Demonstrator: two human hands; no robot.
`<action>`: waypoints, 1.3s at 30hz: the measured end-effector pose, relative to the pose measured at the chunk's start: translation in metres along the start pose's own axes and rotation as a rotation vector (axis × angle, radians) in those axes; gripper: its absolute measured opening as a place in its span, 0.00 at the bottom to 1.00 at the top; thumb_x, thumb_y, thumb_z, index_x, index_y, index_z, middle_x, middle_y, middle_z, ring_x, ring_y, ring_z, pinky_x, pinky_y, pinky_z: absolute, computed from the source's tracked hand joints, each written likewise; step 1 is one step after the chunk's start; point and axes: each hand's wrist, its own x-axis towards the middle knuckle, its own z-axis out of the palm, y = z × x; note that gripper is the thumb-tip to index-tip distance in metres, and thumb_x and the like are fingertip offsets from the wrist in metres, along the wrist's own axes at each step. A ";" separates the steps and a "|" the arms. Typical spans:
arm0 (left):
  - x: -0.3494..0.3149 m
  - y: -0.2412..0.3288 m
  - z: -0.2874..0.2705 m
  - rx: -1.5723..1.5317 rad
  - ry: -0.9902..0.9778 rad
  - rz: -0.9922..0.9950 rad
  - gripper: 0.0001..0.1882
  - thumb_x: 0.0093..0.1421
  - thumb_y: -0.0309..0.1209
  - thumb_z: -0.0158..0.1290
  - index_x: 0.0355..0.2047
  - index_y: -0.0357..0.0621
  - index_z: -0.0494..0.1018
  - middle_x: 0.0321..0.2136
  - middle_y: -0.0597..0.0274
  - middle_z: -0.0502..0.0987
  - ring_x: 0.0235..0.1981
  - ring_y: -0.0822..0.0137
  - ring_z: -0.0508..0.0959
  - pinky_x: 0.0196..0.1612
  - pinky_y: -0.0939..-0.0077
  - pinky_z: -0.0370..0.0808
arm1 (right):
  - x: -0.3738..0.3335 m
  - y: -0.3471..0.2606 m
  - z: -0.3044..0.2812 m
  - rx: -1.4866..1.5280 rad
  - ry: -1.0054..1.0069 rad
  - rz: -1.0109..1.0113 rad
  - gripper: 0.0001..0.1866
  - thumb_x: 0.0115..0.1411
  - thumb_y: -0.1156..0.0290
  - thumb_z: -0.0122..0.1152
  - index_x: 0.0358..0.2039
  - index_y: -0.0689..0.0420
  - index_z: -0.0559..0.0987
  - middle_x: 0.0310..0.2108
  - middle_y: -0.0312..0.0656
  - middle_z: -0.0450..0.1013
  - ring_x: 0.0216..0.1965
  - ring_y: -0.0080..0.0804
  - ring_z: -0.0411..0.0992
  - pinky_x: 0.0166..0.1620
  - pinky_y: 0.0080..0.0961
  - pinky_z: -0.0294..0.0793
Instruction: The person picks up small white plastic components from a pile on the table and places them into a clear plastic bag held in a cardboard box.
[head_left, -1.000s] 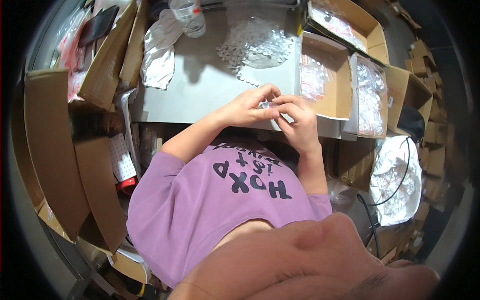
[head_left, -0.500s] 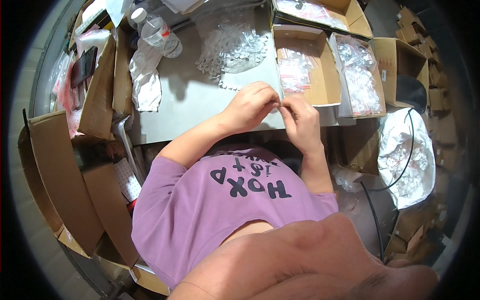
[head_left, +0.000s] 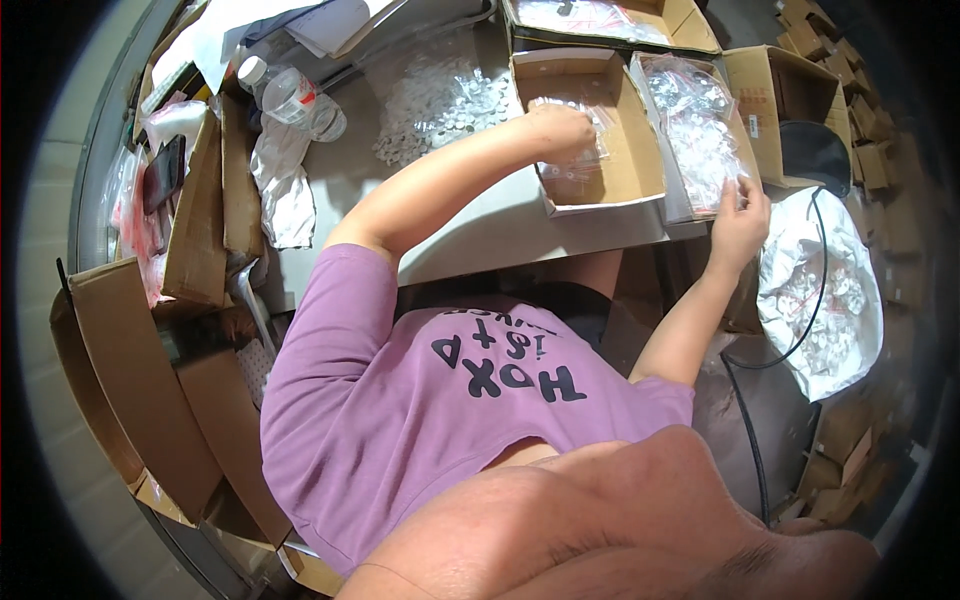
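Observation:
My left hand (head_left: 565,133) is over the open cardboard box (head_left: 622,188) in the middle, which holds small clear zip bags (head_left: 575,172) with red edges. Its fingers are curled, and whatever they grip is hidden. At the near right corner of the neighbouring box, my right hand (head_left: 740,222) rests its outstretched fingers on a heap of filled zip bags (head_left: 695,140). Left of the boxes, a spread of small round whitish pieces (head_left: 440,100) lies in and around a clear plastic bag on the grey table (head_left: 440,225).
A plastic bottle (head_left: 292,97) and a crumpled white cloth (head_left: 282,180) are at the left. Cardboard boxes (head_left: 130,370) crowd that side. On the right stand an open carton (head_left: 790,85) and a white sack (head_left: 820,300) of small bags, crossed by a black cable (head_left: 745,430).
My hands have parted from their meeting point at the table's front edge. The left reached forward over the middle box; the right moved right to the filled bags.

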 end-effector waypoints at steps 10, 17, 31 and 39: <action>-0.009 -0.003 -0.026 -0.193 0.075 -0.070 0.08 0.53 0.32 0.56 0.30 0.43 0.80 0.29 0.54 0.80 0.33 0.53 0.79 0.38 0.62 0.75 | -0.027 -0.033 -0.003 0.171 -0.067 -0.099 0.08 0.53 0.73 0.64 0.34 0.61 0.79 0.33 0.45 0.74 0.37 0.44 0.72 0.42 0.36 0.70; -0.034 -0.004 -0.036 -0.545 0.295 -0.144 0.07 0.50 0.24 0.60 0.31 0.38 0.78 0.27 0.55 0.80 0.30 0.61 0.81 0.36 0.72 0.76 | -0.037 -0.086 -0.007 0.378 -0.193 -0.159 0.07 0.53 0.75 0.64 0.34 0.61 0.79 0.33 0.45 0.74 0.36 0.43 0.72 0.41 0.34 0.71; -0.201 0.008 -0.013 -1.032 0.735 -0.589 0.05 0.54 0.23 0.60 0.29 0.34 0.75 0.30 0.61 0.78 0.31 0.78 0.76 0.33 0.83 0.74 | -0.130 -0.190 0.076 0.626 -0.842 -0.405 0.16 0.49 0.78 0.59 0.41 0.64 0.74 0.40 0.54 0.70 0.42 0.55 0.69 0.47 0.42 0.70; -0.263 0.032 0.019 -0.979 0.795 -0.826 0.07 0.52 0.24 0.61 0.24 0.38 0.72 0.24 0.69 0.73 0.26 0.82 0.70 0.26 0.85 0.65 | -0.129 -0.221 0.113 0.521 -0.822 -0.445 0.16 0.48 0.71 0.65 0.39 0.59 0.78 0.39 0.47 0.72 0.43 0.47 0.69 0.47 0.37 0.70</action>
